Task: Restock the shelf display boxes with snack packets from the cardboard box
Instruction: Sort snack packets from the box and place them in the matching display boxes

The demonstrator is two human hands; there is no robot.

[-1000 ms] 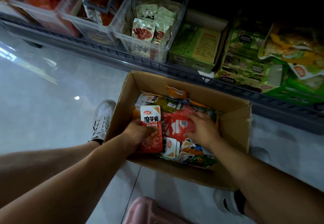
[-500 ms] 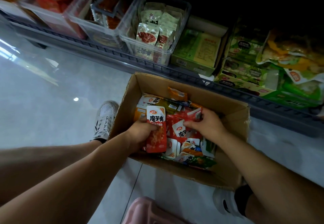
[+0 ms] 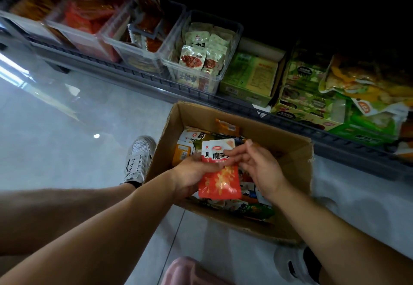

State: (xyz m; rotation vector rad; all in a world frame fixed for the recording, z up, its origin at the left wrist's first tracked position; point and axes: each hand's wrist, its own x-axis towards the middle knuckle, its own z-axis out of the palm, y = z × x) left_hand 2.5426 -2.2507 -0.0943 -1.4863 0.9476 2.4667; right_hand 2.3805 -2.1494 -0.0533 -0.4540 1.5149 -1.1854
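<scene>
Just above the cardboard box (image 3: pixel 290 155), a red-and-white snack packet (image 3: pixel 220 179) is being gripped by the left hand (image 3: pixel 192 176). Its upper part is being touched by the right hand (image 3: pixel 259 168) with loosely bent fingers — pinch or mere contact cannot be told. Packets beneath are being hidden by both hands. Bare floor (image 3: pixel 78 139) is being left free beside the box — the shelf rail (image 3: pixel 156 81) lying beyond its far wall.

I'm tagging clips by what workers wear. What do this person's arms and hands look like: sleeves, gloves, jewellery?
The left forearm and right forearm are bare to the frame's edge, with no sleeve in view. The left hand and right hand are ungloved; no watch, bracelet or ring shows.
</scene>
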